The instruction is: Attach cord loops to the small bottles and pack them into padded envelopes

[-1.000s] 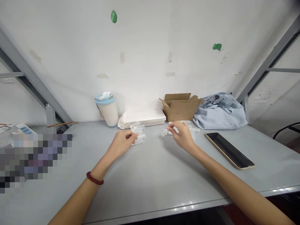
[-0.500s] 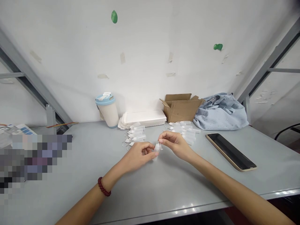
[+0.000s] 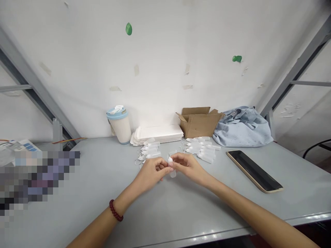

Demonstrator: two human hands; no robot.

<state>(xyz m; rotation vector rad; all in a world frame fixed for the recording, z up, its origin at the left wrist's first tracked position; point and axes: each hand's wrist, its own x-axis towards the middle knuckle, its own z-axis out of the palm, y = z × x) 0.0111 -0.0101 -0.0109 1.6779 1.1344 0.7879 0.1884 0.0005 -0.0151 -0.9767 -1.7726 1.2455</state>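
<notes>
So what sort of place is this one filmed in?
Probably a workshop or packing bench, though I can't be sure. A grey tabletop stands against the wall between metal struts, with small translucent bottles in two groups and an open cardboard box behind.

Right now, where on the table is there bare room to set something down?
Bare: between the left forearm and right forearm, nearer than the held bottle; between the right forearm and the phone; and from the left forearm to the pixelated patch. Crowded: the back, with mug, white stack, carton, cloth bundle and lying bottles.
</notes>
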